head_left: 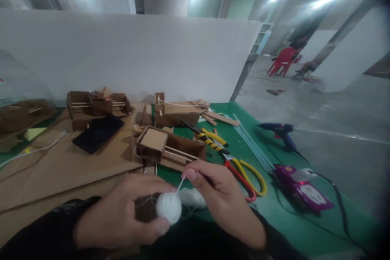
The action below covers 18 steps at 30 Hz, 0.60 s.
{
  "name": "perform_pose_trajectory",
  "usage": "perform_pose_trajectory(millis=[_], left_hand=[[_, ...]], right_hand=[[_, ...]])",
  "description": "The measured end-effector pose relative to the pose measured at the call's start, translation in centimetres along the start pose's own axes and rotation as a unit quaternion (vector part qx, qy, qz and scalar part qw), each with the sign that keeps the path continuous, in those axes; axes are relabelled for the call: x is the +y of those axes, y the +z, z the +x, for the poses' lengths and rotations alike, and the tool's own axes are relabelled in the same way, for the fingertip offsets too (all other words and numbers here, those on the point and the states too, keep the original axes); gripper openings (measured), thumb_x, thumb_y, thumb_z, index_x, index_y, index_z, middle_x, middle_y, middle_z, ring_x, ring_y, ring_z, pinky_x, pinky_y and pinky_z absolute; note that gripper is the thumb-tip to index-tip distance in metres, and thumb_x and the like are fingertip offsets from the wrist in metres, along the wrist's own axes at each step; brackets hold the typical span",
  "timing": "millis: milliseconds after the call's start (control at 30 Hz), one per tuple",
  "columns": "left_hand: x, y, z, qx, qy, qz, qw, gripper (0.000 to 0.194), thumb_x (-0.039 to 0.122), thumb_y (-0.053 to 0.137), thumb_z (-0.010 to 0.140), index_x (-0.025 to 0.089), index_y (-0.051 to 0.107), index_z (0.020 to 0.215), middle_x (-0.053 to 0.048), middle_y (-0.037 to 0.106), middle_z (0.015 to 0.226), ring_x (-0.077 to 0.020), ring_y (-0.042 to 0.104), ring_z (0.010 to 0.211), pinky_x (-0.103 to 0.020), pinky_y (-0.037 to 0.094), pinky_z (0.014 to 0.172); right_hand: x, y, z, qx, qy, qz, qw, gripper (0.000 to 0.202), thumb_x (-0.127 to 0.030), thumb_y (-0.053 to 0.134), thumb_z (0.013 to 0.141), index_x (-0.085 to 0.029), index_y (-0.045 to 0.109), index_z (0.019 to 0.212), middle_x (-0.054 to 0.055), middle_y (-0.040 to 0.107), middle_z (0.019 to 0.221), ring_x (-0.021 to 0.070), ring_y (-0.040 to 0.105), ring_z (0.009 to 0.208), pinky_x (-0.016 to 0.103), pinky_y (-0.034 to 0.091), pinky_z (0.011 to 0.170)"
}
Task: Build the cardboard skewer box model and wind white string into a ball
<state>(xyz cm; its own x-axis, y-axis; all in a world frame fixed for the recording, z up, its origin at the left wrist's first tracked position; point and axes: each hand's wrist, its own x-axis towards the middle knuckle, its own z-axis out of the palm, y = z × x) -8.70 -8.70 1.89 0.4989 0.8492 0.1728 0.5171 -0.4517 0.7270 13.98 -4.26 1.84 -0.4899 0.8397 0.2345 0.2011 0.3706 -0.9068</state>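
A ball of white string (168,209) sits between the thumb and fingers of my left hand (128,211). My right hand (221,197) pinches a short taut length of the string (181,184) just above the ball. Behind it, partly covered by my right hand, lies a second white bundle of string (193,198), with loose loops around it. Directly beyond my hands stands a cardboard box (183,148) with thin white sticks across its open part. Pliers with yellow-and-black handles (215,140) and scissors with red and yellow handles (248,176) lie to the right of that box.
More cardboard boxes (82,107) line the white partition (131,53). A black phone (99,134) rests on cardboard sheets at left. On the right are clear glue sticks (251,142), a blue glue gun (280,130) and a purple corded device (301,191). A person sits on a red chair (283,59) far off.
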Motion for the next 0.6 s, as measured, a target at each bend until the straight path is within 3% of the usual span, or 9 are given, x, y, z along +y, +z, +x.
perform_pose_trajectory(millis=[200, 367, 467, 600], left_hand=[[0.1, 0.7, -0.6, 0.082, 0.007, 0.000, 0.997, 0.043, 0.029, 0.076, 0.077, 0.031, 0.066, 0.119, -0.003, 0.073, 0.113, -0.0240, 0.069, 0.099, -0.026, 0.054, 0.084], [-0.4, 1.3, -1.2, 0.103, -0.020, -0.048, 0.993, 0.060, 0.032, 0.074, 0.082, 0.041, 0.051, 0.137, 0.000, 0.068, 0.125, -0.0225, 0.066, 0.109, -0.025, 0.051, 0.093], [-0.6, 1.5, -1.1, 0.098, -0.001, -0.053, 0.994, 0.050, 0.037, 0.071, 0.086, 0.044, 0.055, 0.133, 0.002, 0.066, 0.127, -0.0215, 0.063, 0.112, -0.024, 0.047, 0.095], [-0.9, 1.6, -0.5, 0.118, -0.002, -0.069, 0.991, 0.041, 0.042, 0.068, 0.088, 0.042, 0.058, 0.128, 0.003, 0.066, 0.111, -0.0162, 0.063, 0.096, -0.021, 0.049, 0.083]], right_hand=[[0.8, 0.7, 0.5, 0.003, 0.017, 0.017, 1.000, 0.037, -0.041, 0.048, 0.100, -0.015, 0.065, 0.080, 0.001, 0.059, 0.075, 0.0140, 0.053, 0.071, 0.024, 0.041, 0.064], [1.2, 1.9, 0.5, -0.037, 0.049, 0.069, 0.996, 0.038, -0.043, 0.049, 0.099, -0.014, 0.065, 0.081, 0.000, 0.057, 0.074, 0.0126, 0.050, 0.068, 0.023, 0.039, 0.062], [1.3, 2.9, 0.3, -0.077, 0.072, 0.107, 0.989, 0.041, -0.046, 0.048, 0.098, -0.013, 0.064, 0.080, 0.000, 0.056, 0.072, 0.0133, 0.049, 0.068, 0.024, 0.039, 0.062], [1.3, 3.7, -0.1, -0.123, 0.065, 0.103, 0.985, 0.036, -0.038, 0.048, 0.098, -0.014, 0.058, 0.074, -0.003, 0.049, 0.072, 0.0111, 0.043, 0.068, 0.023, 0.036, 0.064]])
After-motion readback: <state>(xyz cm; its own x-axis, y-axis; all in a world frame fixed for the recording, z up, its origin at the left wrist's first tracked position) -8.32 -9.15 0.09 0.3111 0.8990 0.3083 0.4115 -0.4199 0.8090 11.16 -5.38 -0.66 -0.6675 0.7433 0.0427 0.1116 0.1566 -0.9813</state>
